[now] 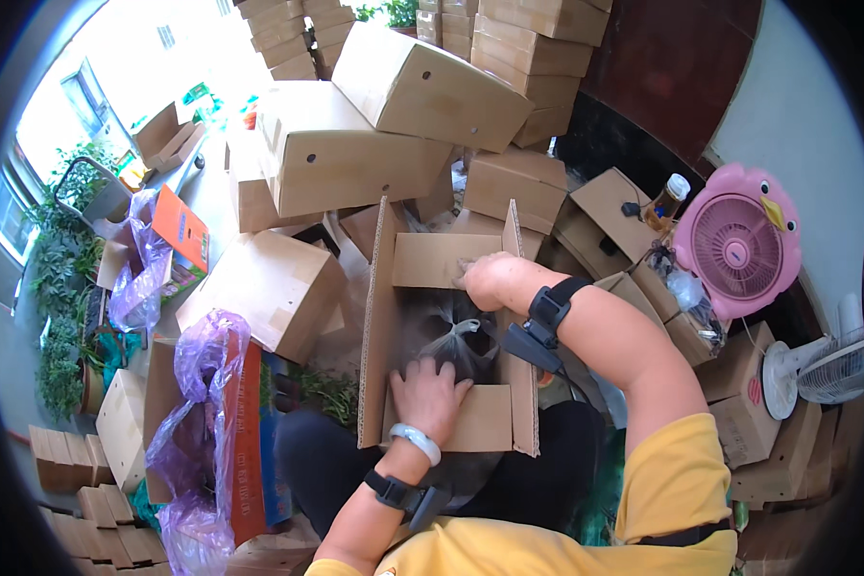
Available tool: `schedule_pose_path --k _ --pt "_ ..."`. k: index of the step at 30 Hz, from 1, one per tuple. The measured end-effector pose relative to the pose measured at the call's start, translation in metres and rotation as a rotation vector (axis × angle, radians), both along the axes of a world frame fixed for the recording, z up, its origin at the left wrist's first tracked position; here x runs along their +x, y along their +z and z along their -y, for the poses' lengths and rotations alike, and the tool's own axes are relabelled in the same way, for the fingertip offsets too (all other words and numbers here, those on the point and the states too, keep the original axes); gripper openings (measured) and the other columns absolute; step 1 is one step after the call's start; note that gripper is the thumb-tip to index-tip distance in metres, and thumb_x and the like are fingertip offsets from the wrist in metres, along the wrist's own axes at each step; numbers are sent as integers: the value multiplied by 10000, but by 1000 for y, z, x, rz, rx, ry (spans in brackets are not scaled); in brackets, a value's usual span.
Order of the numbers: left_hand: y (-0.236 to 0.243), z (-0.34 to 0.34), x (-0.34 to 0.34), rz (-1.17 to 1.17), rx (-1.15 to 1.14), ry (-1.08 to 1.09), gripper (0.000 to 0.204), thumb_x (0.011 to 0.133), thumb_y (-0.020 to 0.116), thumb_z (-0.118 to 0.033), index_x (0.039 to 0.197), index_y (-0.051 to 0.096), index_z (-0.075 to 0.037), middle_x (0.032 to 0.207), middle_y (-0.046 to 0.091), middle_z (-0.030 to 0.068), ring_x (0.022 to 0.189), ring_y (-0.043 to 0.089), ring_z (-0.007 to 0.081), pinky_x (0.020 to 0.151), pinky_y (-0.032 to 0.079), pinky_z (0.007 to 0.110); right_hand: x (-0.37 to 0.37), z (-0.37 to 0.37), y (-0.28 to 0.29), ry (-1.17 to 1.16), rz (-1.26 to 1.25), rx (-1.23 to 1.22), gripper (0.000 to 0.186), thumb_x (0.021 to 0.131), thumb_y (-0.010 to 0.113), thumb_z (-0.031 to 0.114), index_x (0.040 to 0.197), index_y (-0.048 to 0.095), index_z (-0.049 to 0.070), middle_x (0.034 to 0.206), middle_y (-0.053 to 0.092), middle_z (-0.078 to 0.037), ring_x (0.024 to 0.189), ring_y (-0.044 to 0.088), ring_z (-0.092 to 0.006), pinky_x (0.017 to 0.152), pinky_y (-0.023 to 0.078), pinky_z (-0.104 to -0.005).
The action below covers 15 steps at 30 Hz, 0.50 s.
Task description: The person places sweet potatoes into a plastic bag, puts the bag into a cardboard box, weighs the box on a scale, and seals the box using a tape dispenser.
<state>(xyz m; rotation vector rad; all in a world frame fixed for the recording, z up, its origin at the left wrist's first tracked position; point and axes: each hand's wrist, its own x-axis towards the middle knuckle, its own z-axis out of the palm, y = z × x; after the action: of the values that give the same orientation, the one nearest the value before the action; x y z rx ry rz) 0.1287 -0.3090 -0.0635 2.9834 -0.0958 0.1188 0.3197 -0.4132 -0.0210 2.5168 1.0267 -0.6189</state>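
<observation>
An upright cardboard box (442,430) stands between my knees with its flaps raised. Inside it sits a dark, filled, see-through plastic bag (472,357), gathered into a pale twisted knot at the top. My left hand (426,396) lies on the near side of the bag, fingers spread and holding nothing. At the far right corner of the opening, my right hand (485,278) is bent over beside the far flap (437,257), touching it. Its fingers are curled and partly hidden, so what they hold, if anything, does not show.
Closed cartons (355,158) are piled beyond the box, with taller stacks behind. To the left, purple plastic film (197,432) drapes over an orange-sided carton (247,442). A pink fan (737,252), a lidded jar (670,197) and a white fan (782,379) stand on the right.
</observation>
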Motion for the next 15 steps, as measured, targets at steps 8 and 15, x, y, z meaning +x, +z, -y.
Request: schedule_pose_path --k 8,15 --pt "14 -19 -31 191 -64 -47 494 745 696 -235 1210 574 -120 1225 511 121 1273 369 333 1071 269 534 -35 22 41 19 266 964 315 800 583 97 1113 608 69 1059 632 -161 1053 564 -315 889 465 -414" --pt "14 -23 -41 219 -87 -174 449 736 664 -119 1181 604 -141 1227 517 127 1256 389 343 1079 268 532 -91 78 5 -649 289 1506 197 874 531 76 1055 556 2 1046 574 -163 987 564 -326 858 446 -382"
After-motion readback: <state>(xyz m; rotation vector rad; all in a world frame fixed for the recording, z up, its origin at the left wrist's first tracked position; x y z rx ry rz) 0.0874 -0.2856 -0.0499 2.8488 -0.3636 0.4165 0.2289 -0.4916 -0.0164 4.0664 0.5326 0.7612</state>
